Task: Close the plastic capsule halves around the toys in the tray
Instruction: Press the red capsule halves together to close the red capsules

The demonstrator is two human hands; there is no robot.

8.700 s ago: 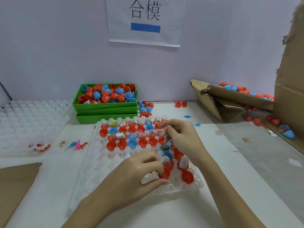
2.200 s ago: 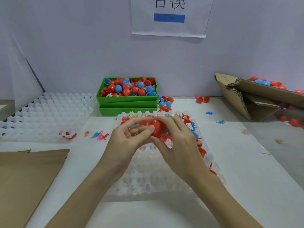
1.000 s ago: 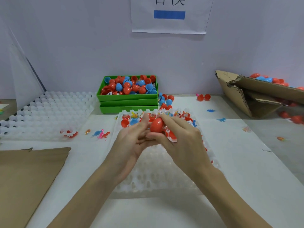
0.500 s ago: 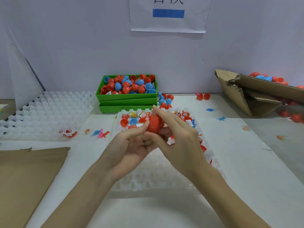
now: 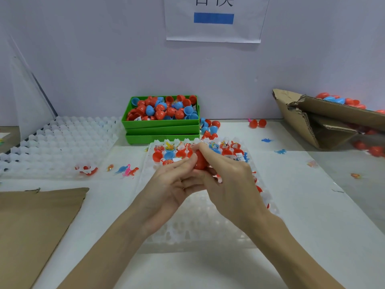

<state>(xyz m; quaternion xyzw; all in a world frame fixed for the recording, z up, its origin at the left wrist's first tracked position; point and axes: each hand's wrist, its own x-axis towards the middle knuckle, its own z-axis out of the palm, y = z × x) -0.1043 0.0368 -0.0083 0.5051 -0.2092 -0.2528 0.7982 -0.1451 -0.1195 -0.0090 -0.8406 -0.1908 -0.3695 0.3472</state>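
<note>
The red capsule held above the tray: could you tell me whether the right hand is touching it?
Touching. The head view shows the right hand with its fingers curled over the red capsule, no gap between them.

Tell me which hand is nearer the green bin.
Left. The left hand sits below the green bin, slightly right of its centre; the right hand lies further right, past the bin's right edge.

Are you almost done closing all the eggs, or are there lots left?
Lots left. Closed red and blue capsules already lie heaped on the cardboard box. Right now the left hand and right hand hold one red capsule together. In the clear tray, open halves with toys wait in the far rows; how many sit behind the hands is hidden.
</note>
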